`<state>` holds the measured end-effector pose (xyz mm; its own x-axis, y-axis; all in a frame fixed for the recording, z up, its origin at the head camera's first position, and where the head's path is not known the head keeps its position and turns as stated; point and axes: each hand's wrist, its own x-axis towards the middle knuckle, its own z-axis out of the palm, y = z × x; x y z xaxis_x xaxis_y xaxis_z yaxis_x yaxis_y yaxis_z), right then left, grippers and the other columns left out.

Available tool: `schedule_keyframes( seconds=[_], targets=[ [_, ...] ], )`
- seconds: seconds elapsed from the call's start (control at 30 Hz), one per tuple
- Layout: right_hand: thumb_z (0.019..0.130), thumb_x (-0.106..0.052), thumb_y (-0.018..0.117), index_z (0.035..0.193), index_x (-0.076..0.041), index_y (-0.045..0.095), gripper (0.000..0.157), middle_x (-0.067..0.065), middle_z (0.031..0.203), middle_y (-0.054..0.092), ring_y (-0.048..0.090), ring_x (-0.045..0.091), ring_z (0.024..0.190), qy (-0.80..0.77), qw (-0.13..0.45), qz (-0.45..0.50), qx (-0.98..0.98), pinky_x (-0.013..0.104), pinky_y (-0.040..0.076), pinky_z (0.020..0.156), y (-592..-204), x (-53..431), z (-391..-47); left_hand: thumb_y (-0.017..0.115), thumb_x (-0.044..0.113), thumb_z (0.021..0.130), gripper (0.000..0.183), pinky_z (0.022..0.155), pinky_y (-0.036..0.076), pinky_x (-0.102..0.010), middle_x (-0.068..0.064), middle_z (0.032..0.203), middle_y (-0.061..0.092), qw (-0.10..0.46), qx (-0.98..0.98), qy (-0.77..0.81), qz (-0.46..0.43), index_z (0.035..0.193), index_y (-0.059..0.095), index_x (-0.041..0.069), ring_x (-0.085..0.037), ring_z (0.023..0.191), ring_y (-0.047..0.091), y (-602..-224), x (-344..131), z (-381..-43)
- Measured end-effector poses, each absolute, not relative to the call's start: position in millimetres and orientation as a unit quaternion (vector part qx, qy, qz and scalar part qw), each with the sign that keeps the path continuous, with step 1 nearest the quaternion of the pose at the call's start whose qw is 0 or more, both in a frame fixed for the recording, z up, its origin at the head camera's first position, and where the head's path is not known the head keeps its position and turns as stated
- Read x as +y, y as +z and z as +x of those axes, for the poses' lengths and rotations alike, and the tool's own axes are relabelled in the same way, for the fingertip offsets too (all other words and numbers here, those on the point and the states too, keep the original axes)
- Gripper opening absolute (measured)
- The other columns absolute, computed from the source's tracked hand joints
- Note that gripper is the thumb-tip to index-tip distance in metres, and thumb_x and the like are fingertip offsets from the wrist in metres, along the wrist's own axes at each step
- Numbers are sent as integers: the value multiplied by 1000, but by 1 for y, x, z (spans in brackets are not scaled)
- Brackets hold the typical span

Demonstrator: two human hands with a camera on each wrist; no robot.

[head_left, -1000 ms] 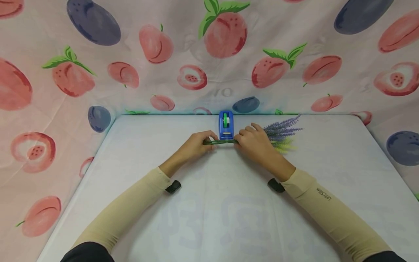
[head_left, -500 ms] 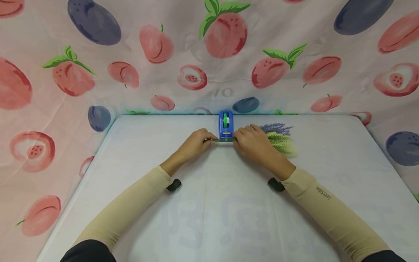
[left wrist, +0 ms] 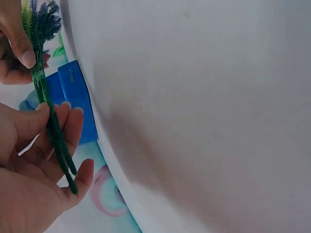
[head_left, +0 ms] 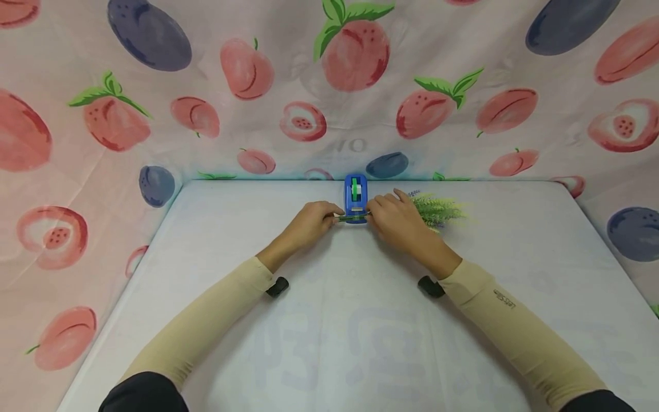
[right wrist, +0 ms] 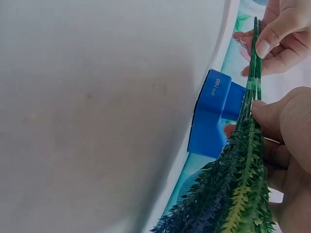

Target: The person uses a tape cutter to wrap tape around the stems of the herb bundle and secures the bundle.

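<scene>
A bunch of artificial lavender sprigs (head_left: 436, 212), yellow-green and purple, lies sideways between both hands. My left hand (head_left: 311, 222) pinches its green stems (left wrist: 57, 138) near their lower ends, between thumb and fingers. Just below the flower heads, my right hand (head_left: 399, 220) grips the bunch with thumb and fingers. Between the hands, a pale shiny band (right wrist: 253, 84), apparently tape, crosses the stems. Right behind the stems stands a blue tape dispenser (head_left: 356, 197) with a green roll in it. The stems overlap its front end in the head view; whether they touch cannot be told.
The white-covered table (head_left: 329, 320) spreads around the hands, its far edge close behind the dispenser. A fruit-print cloth (head_left: 288, 68) hangs behind and at the sides. A dark wrist camera (head_left: 278, 286) sits under the left wrist, another dark camera (head_left: 430, 286) under the right.
The bunch has turned about its stems: purple heads showed on top earlier, yellow-green ones now. Both hands have shifted slightly forward, and the stems now cross the dispenser's front in the head view.
</scene>
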<state>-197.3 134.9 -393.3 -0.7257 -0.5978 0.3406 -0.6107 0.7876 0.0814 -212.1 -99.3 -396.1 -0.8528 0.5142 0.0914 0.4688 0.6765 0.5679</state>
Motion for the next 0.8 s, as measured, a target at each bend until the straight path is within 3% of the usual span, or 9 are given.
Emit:
schedule_keyframes(
  seconds=[0.27,0.5,0.6,0.8],
  targets=[
    [99,-23,68,120,-5,66,28,11,109,73,68,33,104,48,119,306,-943,61,38,111,-394,133,-203,64,7,100,34,79,54,-34,-9,95,75,77,913,320,240,134,62,2,-17,83,66,-395,-94,-215],
    [101,-22,65,119,-5,67,25,12,109,73,68,35,104,63,97,302,-946,63,38,110,-393,130,-206,65,8,100,41,86,55,-34,-9,109,74,77,913,307,258,140,61,8,-18,96,68,-399,-86,-222],
    [101,-23,65,121,-5,67,26,12,109,73,68,36,105,65,89,298,-948,63,38,109,-393,130,-208,65,3,98,40,80,55,-32,-10,104,75,83,909,313,262,138,62,7,-18,90,68,-399,-85,-224],
    [91,-25,79,128,-5,64,44,12,119,66,64,30,113,62,68,297,-950,61,36,112,-392,131,-209,64,-1,97,37,72,51,-28,-10,93,74,94,901,340,254,134,64,6,-19,80,66,-397,-84,-227]
  ],
)
